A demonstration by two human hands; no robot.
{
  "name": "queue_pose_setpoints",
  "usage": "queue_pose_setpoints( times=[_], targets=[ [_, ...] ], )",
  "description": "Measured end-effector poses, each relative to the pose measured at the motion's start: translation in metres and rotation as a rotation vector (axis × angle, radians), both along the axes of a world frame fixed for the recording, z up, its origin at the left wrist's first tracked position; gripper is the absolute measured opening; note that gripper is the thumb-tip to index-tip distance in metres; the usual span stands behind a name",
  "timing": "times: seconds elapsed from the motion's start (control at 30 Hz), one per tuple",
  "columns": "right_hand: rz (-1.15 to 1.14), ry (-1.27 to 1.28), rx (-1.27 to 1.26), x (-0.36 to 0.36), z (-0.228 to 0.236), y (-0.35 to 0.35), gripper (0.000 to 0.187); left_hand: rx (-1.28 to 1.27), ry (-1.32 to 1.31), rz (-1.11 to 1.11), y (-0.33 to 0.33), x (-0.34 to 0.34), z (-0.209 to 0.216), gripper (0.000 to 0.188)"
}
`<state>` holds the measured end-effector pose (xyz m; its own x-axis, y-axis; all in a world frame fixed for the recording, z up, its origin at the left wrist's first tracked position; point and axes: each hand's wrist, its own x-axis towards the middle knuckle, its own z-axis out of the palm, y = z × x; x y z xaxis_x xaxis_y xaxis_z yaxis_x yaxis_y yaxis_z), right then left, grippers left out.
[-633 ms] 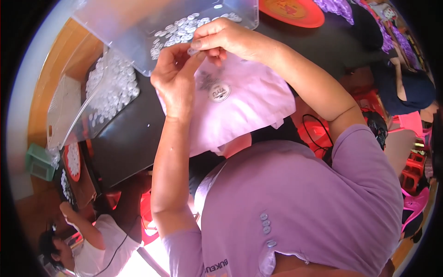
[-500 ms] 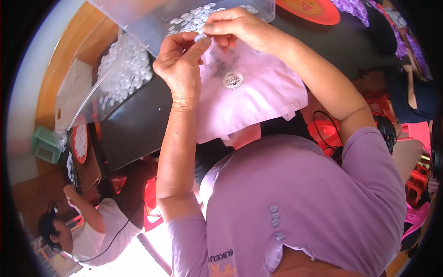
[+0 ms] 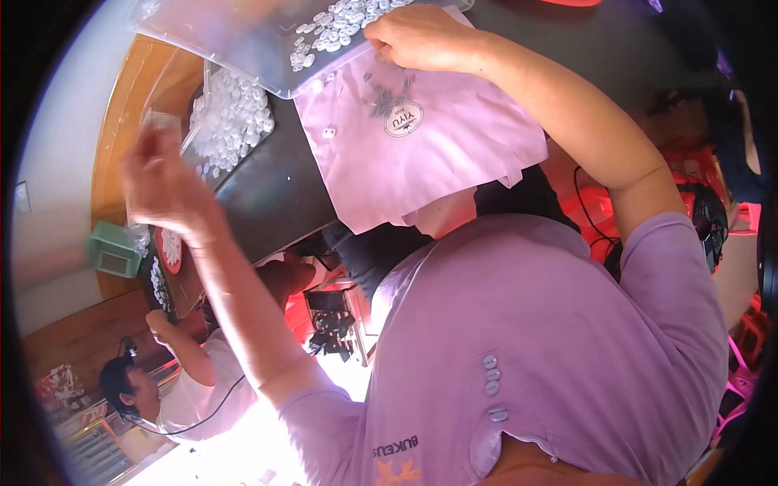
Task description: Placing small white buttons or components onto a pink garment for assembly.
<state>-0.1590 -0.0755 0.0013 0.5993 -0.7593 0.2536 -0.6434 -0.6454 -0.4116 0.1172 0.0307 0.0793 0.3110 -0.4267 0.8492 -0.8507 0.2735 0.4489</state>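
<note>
My left hand [image 3: 174, 190] is raised at the left, beside a clear plastic bin of white pieces [image 3: 231, 121]. Motion smears its fingers, so I cannot see whether they hold anything. At the near edge of a clear tray [image 3: 279, 87], my right hand [image 3: 421, 39] has its fingers curled together, pointing down over a pink cloth [image 3: 348, 178]. What is between those fingertips is hidden. Small white oval pieces [image 3: 340, 32] lie spread in the tray. On the cloth are a small pile of tiny dark bits [image 3: 389, 99], a round printed badge, and one loose white piece [image 3: 328, 132].
A dark table [image 3: 279, 202] runs under the tray and cloth. To the left are a green plastic basket [image 3: 113, 249] and a red dish of white pieces [image 3: 171, 249]. Another person [image 3: 203, 389] sits at the lower left. Part of a red plate [image 3: 571, 2] shows at the top.
My left hand has moved away from my right, out to the left and down. The right hand stays by the tray edge, its fingers now lower. A white piece now shows uncovered on the cloth.
</note>
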Motion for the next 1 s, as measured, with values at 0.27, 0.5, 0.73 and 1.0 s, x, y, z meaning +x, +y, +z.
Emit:
queue_pose_setpoints(
  times=[0.27,0.5,0.73,1.0],
  targets=[
    [0.025,0.025,0.048,0.006,0.010,0.009,0.015,0.604,-0.319,-0.239,0.027,-0.057,-0.098,0.016],
    [-0.129,0.073,-0.235,0.011,0.005,0.017,0.015,0.460,-0.522,-0.164,0.027,-0.057,-0.109,0.007],
    [0.210,-0.378,0.118,0.008,0.000,0.001,0.015,0.594,0.644,-0.501,0.009,-0.074,-0.078,0.012],
    [0.342,-0.595,0.089,0.012,0.001,0.004,0.013,0.630,1.217,-0.872,-0.024,-0.092,-0.067,0.014]
  ],
)
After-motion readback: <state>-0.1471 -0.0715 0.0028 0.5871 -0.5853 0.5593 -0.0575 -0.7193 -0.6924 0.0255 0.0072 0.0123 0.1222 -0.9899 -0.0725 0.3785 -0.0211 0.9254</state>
